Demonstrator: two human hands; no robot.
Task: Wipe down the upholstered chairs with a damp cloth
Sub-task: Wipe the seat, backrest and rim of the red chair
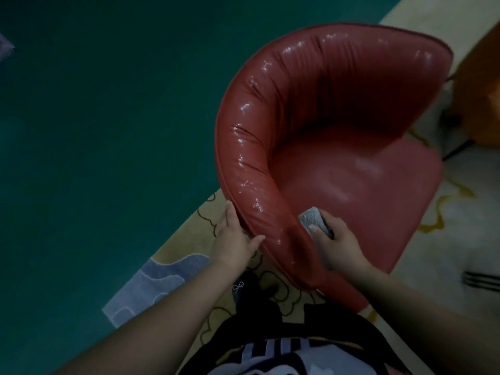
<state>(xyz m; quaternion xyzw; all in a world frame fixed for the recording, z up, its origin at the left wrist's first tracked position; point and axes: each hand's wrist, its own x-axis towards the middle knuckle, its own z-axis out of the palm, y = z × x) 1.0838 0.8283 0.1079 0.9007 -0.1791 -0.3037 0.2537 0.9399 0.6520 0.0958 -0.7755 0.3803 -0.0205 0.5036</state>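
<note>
Floor [94, 117]: dark green, filling the whole left side of the dim room, running diagonally against the edge of the rug.
Rug [189, 239]: pale, with brown squiggly outlines, a bluish-grey patch at its near left edge and yellow loops further right; the chair stands on it.
Red chair [338, 147]: a curved tub chair in glossy red upholstery, right in front of the person, its wraparound back arching from the near left up to the far right. The padded rim glistens with wet-looking highlights along its length, and the seat shows a duller sheen in the middle.
Orange furniture [489, 104]: a blurred orange shape at the far right edge, beyond the chair, with thin dark legs below it.
Person: standing over the near end of the chair back, both bare forearms reaching forward; a dark top with white stripes shows at the bottom, and a black shoe [243, 289] sits on the rug just under the chair's edge.
Left hand [232, 239]: laid against the outer side of the chair back at its near end, fingers straight along the piping, thumb pointing across toward the padded rim.
Right hand [332, 242]: fingers curled tight round the cloth, pressing it to the inner face of the backrest where that meets the seat.
Cloth [315, 219]: small, grey, wadded, sticking out above the thumb and touching the red upholstery.
</note>
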